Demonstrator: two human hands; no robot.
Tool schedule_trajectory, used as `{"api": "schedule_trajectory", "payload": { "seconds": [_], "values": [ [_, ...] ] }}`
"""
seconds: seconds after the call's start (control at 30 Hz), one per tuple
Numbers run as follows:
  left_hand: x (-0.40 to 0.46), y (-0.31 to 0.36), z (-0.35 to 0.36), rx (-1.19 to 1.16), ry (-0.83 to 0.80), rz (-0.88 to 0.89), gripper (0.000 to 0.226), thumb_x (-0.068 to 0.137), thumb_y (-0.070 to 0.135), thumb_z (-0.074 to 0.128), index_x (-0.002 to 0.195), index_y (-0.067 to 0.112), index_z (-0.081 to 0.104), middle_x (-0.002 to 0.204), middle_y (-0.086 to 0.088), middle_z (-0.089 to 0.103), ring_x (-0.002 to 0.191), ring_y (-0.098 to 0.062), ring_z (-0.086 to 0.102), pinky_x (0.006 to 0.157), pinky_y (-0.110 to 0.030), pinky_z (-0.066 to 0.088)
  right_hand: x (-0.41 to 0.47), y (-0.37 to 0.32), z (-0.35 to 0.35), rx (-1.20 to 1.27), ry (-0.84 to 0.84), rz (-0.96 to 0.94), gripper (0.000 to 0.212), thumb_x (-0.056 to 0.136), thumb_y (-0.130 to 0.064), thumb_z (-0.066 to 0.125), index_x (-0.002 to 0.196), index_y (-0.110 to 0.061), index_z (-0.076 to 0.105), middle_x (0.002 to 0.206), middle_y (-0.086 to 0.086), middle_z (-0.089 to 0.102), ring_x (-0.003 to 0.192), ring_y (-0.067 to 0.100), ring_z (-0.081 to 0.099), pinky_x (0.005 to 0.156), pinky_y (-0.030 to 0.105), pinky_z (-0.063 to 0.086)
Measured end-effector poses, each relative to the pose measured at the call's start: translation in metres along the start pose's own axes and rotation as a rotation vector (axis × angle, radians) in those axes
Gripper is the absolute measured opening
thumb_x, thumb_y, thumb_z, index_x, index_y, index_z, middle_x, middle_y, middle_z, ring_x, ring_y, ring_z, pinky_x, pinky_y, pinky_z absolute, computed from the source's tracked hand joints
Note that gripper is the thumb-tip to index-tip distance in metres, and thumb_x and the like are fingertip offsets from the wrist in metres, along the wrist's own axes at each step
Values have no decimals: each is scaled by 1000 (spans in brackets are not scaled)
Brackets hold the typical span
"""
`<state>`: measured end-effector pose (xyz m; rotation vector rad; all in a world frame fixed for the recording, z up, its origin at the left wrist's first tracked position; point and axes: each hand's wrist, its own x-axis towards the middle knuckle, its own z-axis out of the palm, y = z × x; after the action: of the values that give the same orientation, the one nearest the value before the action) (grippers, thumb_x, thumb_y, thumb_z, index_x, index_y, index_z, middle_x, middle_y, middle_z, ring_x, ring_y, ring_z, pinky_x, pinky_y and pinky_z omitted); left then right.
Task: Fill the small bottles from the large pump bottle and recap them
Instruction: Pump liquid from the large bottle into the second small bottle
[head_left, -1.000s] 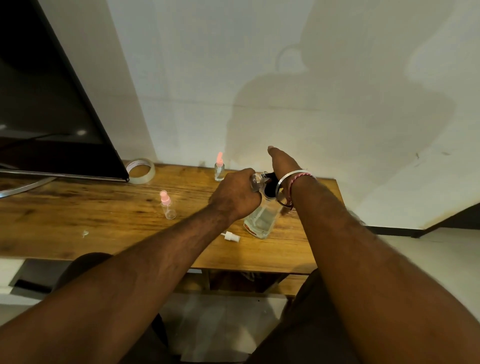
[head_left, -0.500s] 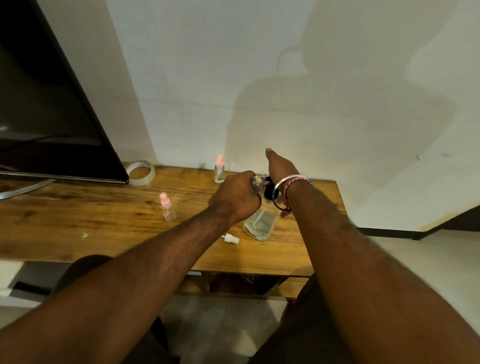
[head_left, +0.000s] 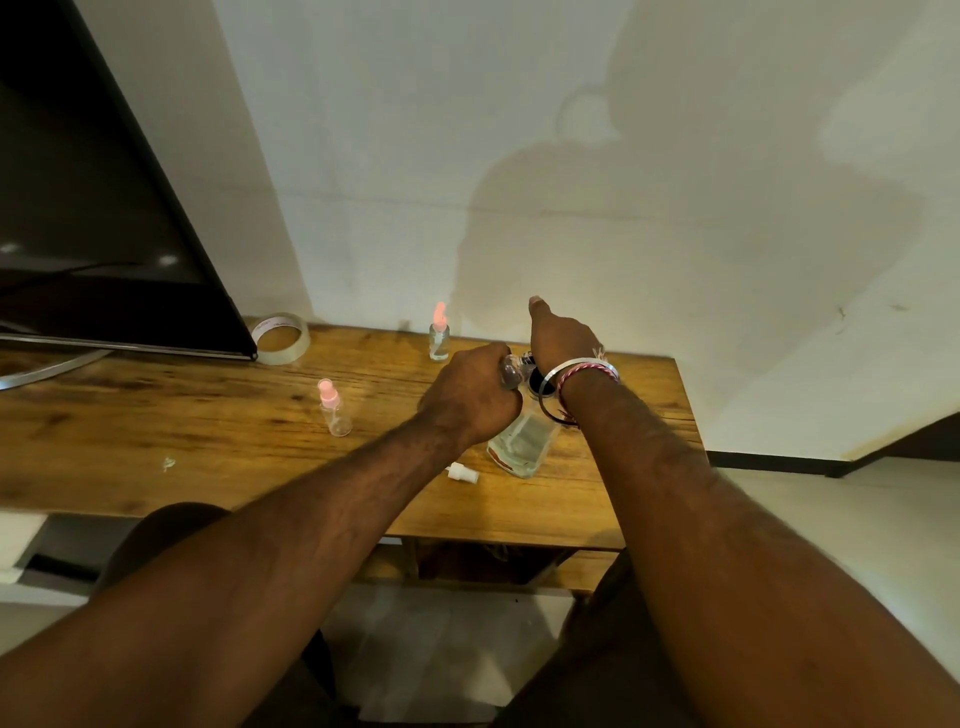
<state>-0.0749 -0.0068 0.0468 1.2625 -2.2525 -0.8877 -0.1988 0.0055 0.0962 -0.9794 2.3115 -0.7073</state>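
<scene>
Right now your left hand (head_left: 470, 397) is curled into a fist around a small clear bottle (head_left: 509, 373), of which only the rounded end pokes out past your knuckles, right up against the black pump head (head_left: 531, 373) of the large pump bottle (head_left: 522, 441). That large bottle stands on the wooden table (head_left: 208, 431) near its right end, clear liquid showing in its lower part. Your right hand (head_left: 561, 340) sits on top of the pump, wrist bent down, thumb stretched straight toward the wall; the fingers are hidden behind the hand, so you cannot tell from this view how they lie on the pump. A silver bangle (head_left: 576, 371) and a pink-and-white thread band (head_left: 587, 375) circle that wrist.

Just in front of the large bottle, under your left forearm, a small white spray cap (head_left: 464, 473) lies on its side on the wood. Two more small bottles stand upright with pink caps on: the nearer pink-capped bottle (head_left: 335, 410) left of your left hand, and the farther pink-capped bottle (head_left: 439, 335) back by the wall. A roll of clear tape (head_left: 280, 338) lies at the back, just beside the corner of a dark screen (head_left: 93, 208).
</scene>
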Motion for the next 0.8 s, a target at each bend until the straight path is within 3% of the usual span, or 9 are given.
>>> {"api": "schedule_trajectory", "payload": {
  "seconds": [0.07,0.17,0.37,0.5,0.6,0.7,0.8],
  "values": [
    [0,0,-1,-8,0,-6,12,85,9,68,88,18,61,80,6,64,73,-15,63,66,-34,57,2,1,2,-29,7,-11,70,100,-62,15,99,-13,65,118,19,66,104,34,58,92,41,41],
    [-1,0,-1,-3,-7,-3,12,86,9,69,91,17,62,81,5,64,75,-14,63,66,-33,56,1,2,1,12,3,13,72,99,-64,18,101,-12,67,118,19,66,106,35,59,98,43,44],
    [1,5,-5,-24,6,11,13,87,11,65,86,22,60,80,8,64,74,-11,62,67,-31,56,0,-7,-11,364,-141,145,62,96,-67,35,121,-15,59,113,9,63,105,29,60,102,42,44],
    [3,9,-9,-17,-8,8,11,88,12,66,91,21,61,82,9,64,77,-12,62,67,-29,54,2,-12,-20,491,-265,209,72,92,-70,43,144,-21,45,134,12,54,96,26,60,90,38,42],
    [3,9,-9,-16,-9,6,12,88,13,67,90,22,61,81,9,63,77,-12,62,66,-30,53,7,-9,-17,495,-276,222,73,90,-71,45,142,-20,47,133,12,56,98,26,63,96,40,46],
    [2,8,-8,-30,-5,9,15,88,13,68,87,25,59,80,10,63,76,-12,62,66,-30,53,5,-4,-15,478,-254,189,68,93,-69,45,141,-20,49,118,7,59,92,22,62,95,39,47],
    [2,8,-8,-30,1,7,13,88,14,69,90,23,60,81,9,64,77,-13,63,69,-32,56,1,-5,-16,461,-248,182,68,94,-68,42,141,-20,49,117,8,59,100,26,62,98,40,46]
  ]
}}
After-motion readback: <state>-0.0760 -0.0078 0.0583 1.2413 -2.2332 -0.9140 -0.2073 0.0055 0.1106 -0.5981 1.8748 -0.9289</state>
